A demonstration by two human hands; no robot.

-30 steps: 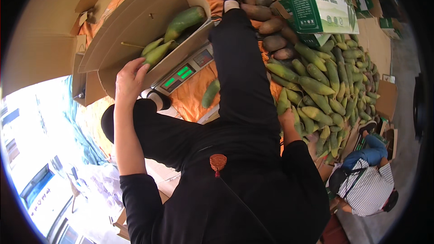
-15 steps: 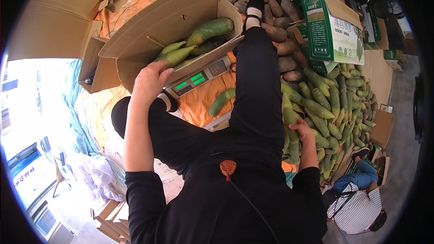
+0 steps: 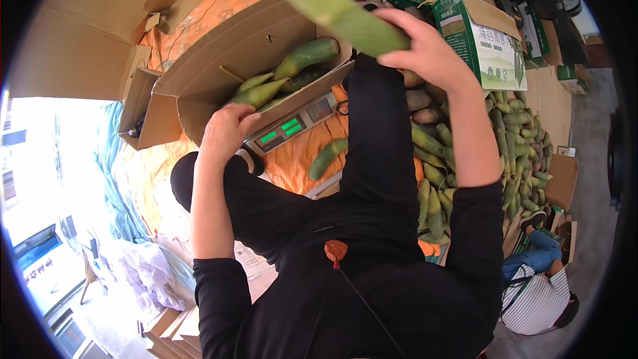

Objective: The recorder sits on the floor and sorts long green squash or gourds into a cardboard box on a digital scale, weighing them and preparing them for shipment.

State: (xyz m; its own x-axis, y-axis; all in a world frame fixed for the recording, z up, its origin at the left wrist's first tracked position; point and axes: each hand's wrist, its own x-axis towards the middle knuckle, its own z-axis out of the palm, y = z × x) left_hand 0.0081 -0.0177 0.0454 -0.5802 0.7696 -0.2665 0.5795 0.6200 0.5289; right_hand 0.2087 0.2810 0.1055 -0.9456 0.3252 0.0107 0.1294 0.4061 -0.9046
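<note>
A long green radish (image 3: 352,21) is in my right hand (image 3: 428,50), raised above the right end of the open cardboard box (image 3: 212,60). The fingers grip its thicker end, and its pale tip points up and left. My left hand (image 3: 227,129) rests at the near edge of the box, fingers bent over the rim; whether they pinch the cardboard or a radish is unclear. Several green radishes (image 3: 306,58) lie inside the box. Beneath it sits a digital scale (image 3: 292,126) with lit green displays. One loose green radish (image 3: 327,158) lies between my legs on the orange sheet (image 3: 282,167).
At right spreads a large heap of green radishes (image 3: 518,153), with darker reddish ones (image 3: 420,101) beside my leg. Printed green-and-white cartons (image 3: 495,46) stand beyond. A person in a striped shirt (image 3: 537,302) is at lower right. A smaller cardboard box (image 3: 139,103) adjoins the box on the left.
My right hand has lifted a green radish from the heap and carried it up and left over the box. My left hand has shifted slightly down along the rim.
</note>
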